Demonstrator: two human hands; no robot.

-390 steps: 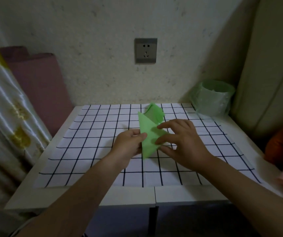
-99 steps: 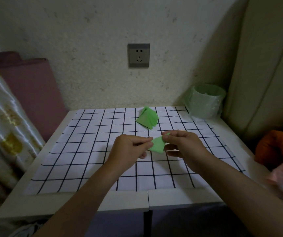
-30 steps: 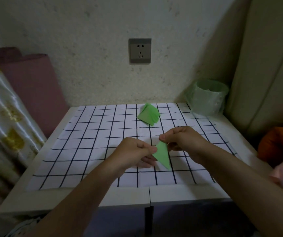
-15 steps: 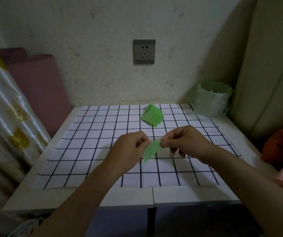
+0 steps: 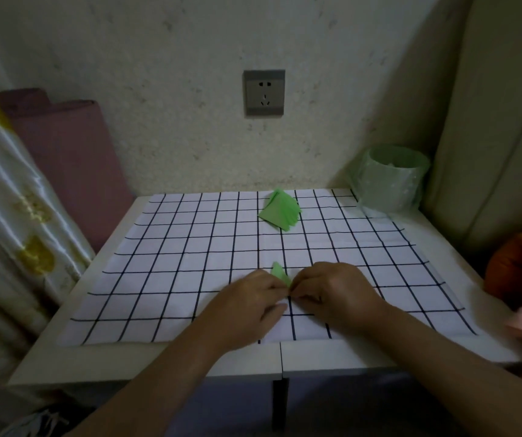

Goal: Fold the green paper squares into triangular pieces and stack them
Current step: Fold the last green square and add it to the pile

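Note:
A small folded green paper piece (image 5: 279,272) sticks up between my two hands near the front middle of the grid mat (image 5: 190,263). My left hand (image 5: 250,305) and my right hand (image 5: 337,294) meet at its lower corner and both pinch it with curled fingers; most of the piece is hidden behind them. A stack of green paper (image 5: 280,210) lies at the back of the mat, apart from both hands.
A green-lined bin (image 5: 390,179) stands at the table's back right corner. The white table (image 5: 285,356) has a seam at its front edge. A curtain hangs at the left, an orange thing (image 5: 520,266) lies at the right, a wall socket (image 5: 264,93) behind.
Both hands have dropped toward the mat and closed together. The green piece, earlier hanging below the fingers, now points up and back between them and looks smaller.

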